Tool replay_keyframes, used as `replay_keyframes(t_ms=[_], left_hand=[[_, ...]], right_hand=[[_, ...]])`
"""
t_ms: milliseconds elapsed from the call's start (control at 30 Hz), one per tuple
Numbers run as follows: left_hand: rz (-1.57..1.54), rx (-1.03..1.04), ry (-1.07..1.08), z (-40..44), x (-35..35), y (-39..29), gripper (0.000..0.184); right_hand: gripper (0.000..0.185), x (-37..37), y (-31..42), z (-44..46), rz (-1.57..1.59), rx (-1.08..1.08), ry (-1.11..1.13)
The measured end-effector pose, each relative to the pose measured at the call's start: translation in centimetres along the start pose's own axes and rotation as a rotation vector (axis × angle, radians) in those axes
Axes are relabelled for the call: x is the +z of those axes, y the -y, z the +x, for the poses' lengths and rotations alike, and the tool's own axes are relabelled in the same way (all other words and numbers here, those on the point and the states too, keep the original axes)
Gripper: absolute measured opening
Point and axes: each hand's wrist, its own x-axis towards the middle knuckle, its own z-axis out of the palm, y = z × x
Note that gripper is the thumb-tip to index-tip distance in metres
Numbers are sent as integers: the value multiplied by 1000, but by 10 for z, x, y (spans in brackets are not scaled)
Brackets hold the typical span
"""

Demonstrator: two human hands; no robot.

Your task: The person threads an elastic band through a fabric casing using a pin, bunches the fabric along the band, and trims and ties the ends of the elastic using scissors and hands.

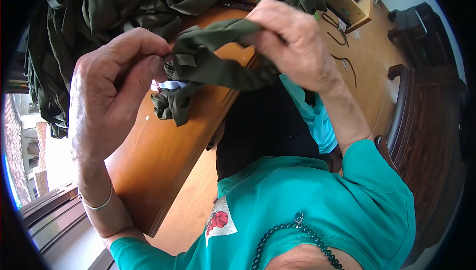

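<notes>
Left hand pinches edge of bunched, dark olive-green fabric strip between thumb and fingers; right hand clenched round its opposite side. Strip held above polished orange-brown wooden tabletop. Likely best: firm pinch, light even tension, folds untwisted. Beyond: large heap of similar olive-green cloth.

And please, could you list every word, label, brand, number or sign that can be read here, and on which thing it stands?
No text can be read anywhere.
The flower patch on the teal shirt shows no readable letters.
The pale piece by the dark green cloth is too small to tell if it carries print.
</notes>
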Motion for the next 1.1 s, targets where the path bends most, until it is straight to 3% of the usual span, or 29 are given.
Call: replay_keyframes(t_ms=[100,200,300,467,567,600,733,1000,1100], left_hand=[[54,2,145,2,-10,0,12],[-6,-52,118,1,-5,-4,11],[5,-74,83,0,3,-5,10],[39,-32,28,3,10,-5,6],[129,1,20,3,12,-14,6],[153,13,28,2,11,-15,6],[247,43,27,1,6,-16,8],[260,20,57,2,4,-15,8],[289,120,46,2,7,-14,10]], right_hand=[[15,-9,-9,-5,73,20,19],[16,-4,-11,-10,165,54,-51],[15,2,-6,-7,176,68,20],[39,10,7,-2,324,71,59],[38,14,17,3,198,27,96],[32,15,23,3,265,137,134],[20,14,15,7,42,-11,85],[18,1,3,-6,24,-20,129],[18,-1,2,-11,-11,-10,131]])
